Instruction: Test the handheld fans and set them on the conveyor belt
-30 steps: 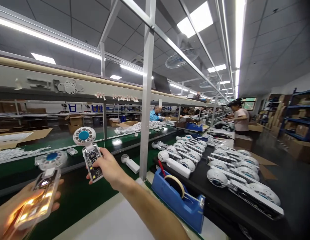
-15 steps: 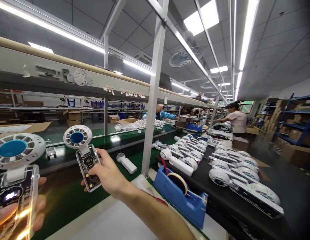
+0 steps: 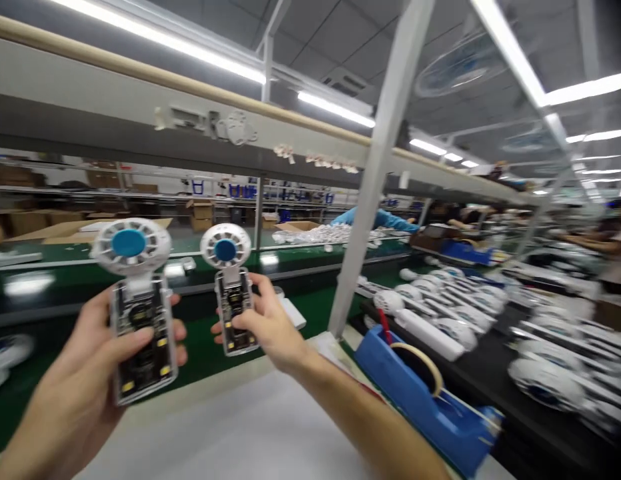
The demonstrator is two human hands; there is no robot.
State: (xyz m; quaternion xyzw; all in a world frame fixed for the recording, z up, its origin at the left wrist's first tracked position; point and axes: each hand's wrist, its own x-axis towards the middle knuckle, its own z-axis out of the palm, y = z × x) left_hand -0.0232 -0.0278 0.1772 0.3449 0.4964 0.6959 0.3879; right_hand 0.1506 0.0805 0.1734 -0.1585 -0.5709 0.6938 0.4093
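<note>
My left hand is wrapped round a small handheld fan with a round white head, a blue centre and a clear case showing a dark circuit board. Its thumb presses on the front of the case. A matching handheld fan is gripped upright in my right hand, the thumb across its board. Both fans are held side by side, apart from each other, above the white work surface. No lamp on either board glows.
A blue tape dispenser stands at right by a metal post. Rows of white fans lie on the black belt beyond. Across the green conveyor, a person in a blue sleeve is by a heap of white parts.
The view has turned left, bringing my left hand fully into sight. The bright lights on the left fan's board have gone out. Both hands keep their fans.
</note>
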